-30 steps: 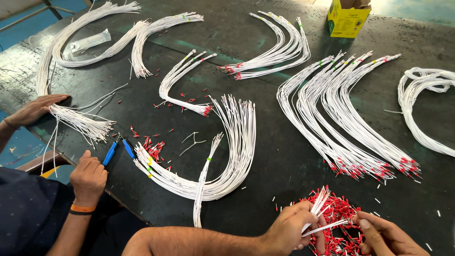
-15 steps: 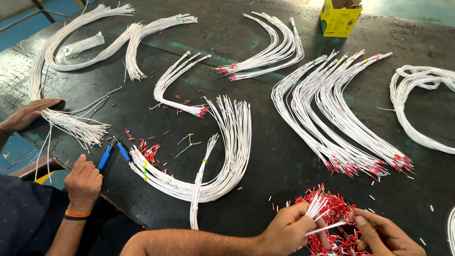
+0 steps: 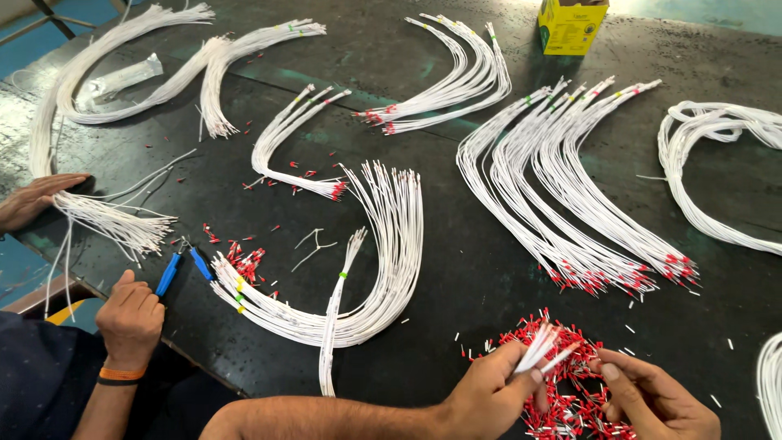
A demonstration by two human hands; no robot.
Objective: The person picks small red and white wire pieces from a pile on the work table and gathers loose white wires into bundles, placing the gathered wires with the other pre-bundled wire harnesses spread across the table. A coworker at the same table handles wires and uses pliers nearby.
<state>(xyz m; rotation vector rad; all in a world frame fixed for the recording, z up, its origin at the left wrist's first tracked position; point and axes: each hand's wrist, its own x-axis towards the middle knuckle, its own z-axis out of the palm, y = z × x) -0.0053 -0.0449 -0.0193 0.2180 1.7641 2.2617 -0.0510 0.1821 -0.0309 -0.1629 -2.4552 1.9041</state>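
My left hand [image 3: 493,391] grips a small bunch of white wire ends [image 3: 539,349] that point up and to the right, just above a pile of red ferrules [image 3: 562,399] at the table's near edge. My right hand [image 3: 652,401] is beside it on the right, fingers curled, thumb close to the wire tips and resting at the pile. Whether it pinches a ferrule is too small to tell. A large curved bundle of white wires [image 3: 383,269] lies to the left of my left forearm.
A co-worker sits at the left: one hand [image 3: 130,314] with an orange wristband is near blue-handled pliers [image 3: 181,267], the other hand [image 3: 37,200] rests on a wire bundle. Several white wire bundles [image 3: 570,204] cover the dark table [image 3: 456,269]. A yellow box [image 3: 572,26] stands at the back.
My hands stay at the ferrule pile, with the wire ends now tilted a little more to the right. The co-worker's far hand has slid slightly along their bundle.
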